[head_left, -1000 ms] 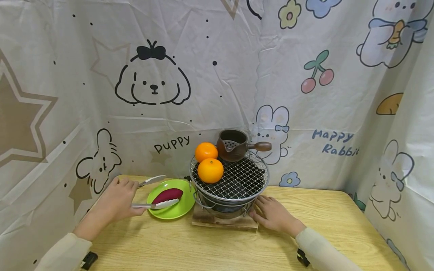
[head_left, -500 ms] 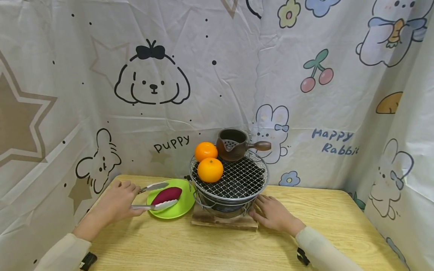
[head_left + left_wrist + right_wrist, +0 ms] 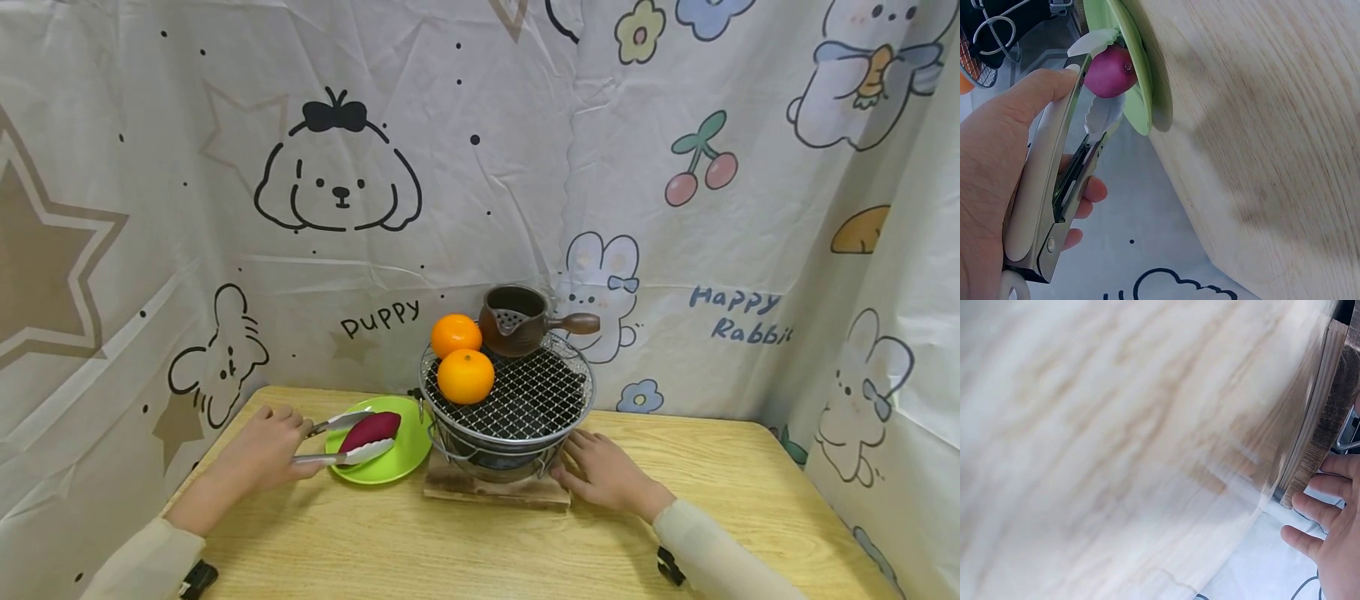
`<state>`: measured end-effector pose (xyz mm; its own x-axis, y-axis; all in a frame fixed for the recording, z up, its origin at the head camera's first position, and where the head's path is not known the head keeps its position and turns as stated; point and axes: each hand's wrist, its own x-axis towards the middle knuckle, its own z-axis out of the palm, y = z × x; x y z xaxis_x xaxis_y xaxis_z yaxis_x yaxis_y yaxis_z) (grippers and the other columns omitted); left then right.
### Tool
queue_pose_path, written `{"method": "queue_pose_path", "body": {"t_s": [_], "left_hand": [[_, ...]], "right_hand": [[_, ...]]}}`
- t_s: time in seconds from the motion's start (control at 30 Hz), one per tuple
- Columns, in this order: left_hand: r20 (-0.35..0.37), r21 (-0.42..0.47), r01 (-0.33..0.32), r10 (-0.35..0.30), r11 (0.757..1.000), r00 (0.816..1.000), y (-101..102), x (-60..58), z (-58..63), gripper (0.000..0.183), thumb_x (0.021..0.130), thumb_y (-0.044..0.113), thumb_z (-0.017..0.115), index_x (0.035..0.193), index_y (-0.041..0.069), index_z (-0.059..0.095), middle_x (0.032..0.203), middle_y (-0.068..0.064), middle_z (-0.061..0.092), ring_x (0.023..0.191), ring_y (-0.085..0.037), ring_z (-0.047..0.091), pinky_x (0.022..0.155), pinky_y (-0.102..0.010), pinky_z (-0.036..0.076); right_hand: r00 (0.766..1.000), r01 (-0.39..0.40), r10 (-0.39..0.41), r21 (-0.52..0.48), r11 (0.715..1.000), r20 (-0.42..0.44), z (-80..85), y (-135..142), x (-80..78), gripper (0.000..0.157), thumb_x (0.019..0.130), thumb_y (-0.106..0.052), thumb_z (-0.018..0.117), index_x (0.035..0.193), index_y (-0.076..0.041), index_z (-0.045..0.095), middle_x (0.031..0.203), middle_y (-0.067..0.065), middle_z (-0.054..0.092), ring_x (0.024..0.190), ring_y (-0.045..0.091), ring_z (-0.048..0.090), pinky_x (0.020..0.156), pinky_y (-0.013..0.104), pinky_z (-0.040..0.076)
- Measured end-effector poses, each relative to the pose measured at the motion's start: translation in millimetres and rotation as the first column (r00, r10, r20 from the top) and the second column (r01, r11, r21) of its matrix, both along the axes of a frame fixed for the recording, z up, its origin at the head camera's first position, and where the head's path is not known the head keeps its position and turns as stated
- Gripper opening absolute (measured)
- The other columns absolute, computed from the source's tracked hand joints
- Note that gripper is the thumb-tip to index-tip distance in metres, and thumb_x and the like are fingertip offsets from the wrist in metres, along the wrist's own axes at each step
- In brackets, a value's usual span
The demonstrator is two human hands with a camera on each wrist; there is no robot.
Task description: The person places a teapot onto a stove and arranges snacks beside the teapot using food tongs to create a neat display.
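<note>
My left hand grips silver tongs, thumb on one arm and fingers curled under the other. The tongs' white scalloped tips stand on both sides of a purple sweet potato, which sits on a bright green plate. In the left wrist view, the tips flank the sweet potato over the plate. My right hand is at the right side of the round grill, fingers extended and fingertips right at its wooden board; in the right wrist view the fingers are spread.
On the grill's mesh are two oranges, a front orange and a rear orange. Behind them a brown side-handled pot stands on the mesh. A printed cloth hangs behind the wooden table.
The tongs have narrowed: their far tip has come down toward the sweet potato, which has shifted slightly left on the plate. My right hand stays in place.
</note>
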<state>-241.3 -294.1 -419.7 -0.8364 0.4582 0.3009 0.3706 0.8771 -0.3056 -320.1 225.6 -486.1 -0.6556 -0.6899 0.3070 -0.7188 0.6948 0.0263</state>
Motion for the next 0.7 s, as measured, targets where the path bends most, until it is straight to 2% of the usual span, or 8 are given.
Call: {"method": "queue_pose_path", "body": {"t_s": [0.3,0.6,0.7], "left_hand": [[0.028,0.05,-0.006,0.004,0.999,1.0,4.5,-2.1,-2.9,0.052,0.083,0.051,0.075,0.101,0.002,0.071,0.092,-0.008,0.069,0.092,-0.029,0.063,0.081,-0.05,0.051],[0.052,0.076,-0.035,0.031,0.997,0.998,6.5,-5.1,-7.5,0.054,0.086,0.052,0.073,0.106,0.002,0.073,0.097,-0.011,0.071,0.096,-0.031,0.064,0.084,-0.051,0.05],[0.052,0.085,-0.034,0.03,0.996,0.998,7.4,-5.7,-7.1,0.053,0.086,0.052,0.074,0.102,0.002,0.073,0.095,-0.01,0.07,0.093,-0.03,0.064,0.082,-0.051,0.05]], "right_hand": [[1.0,-0.011,0.011,-0.023,1.0,-0.015,-0.5,-0.8,0.3,0.058,0.1,-0.043,0.059,0.144,-0.005,0.056,0.141,0.016,0.062,0.129,0.038,0.059,0.103,0.056,0.05],[1.0,-0.021,0.02,-0.017,1.0,-0.024,-0.2,-1.6,-1.3,0.056,0.1,-0.042,0.059,0.142,-0.005,0.058,0.138,0.014,0.064,0.128,0.035,0.06,0.101,0.055,0.051],[0.999,-0.029,0.028,-0.007,1.0,-0.036,0.7,-1.2,-3.2,0.055,0.1,-0.042,0.059,0.14,-0.004,0.059,0.136,0.013,0.065,0.125,0.034,0.061,0.1,0.053,0.052]]}}
